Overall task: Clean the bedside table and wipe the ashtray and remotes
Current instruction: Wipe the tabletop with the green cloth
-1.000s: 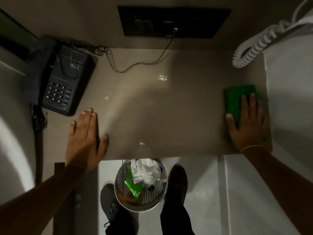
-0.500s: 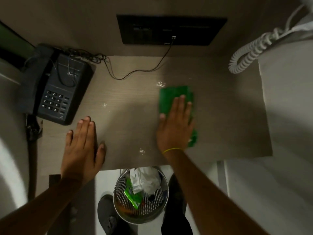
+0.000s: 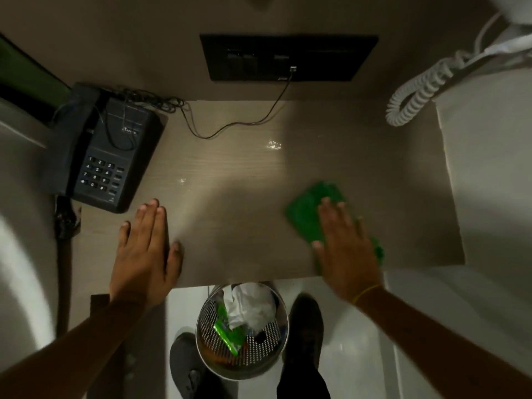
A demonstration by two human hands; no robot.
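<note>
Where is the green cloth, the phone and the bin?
green cloth (image 3: pixel 305 214), head view, on its bare left part beside the fingers.
phone (image 3: pixel 115 156), head view, on its body above the keypad.
bin (image 3: pixel 283 326), head view, on its metal rim.

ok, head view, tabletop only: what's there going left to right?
black telephone → left hand, flat on the table → thin black cable → green cloth → right hand, pressed flat on the cloth → white coiled cord
</note>
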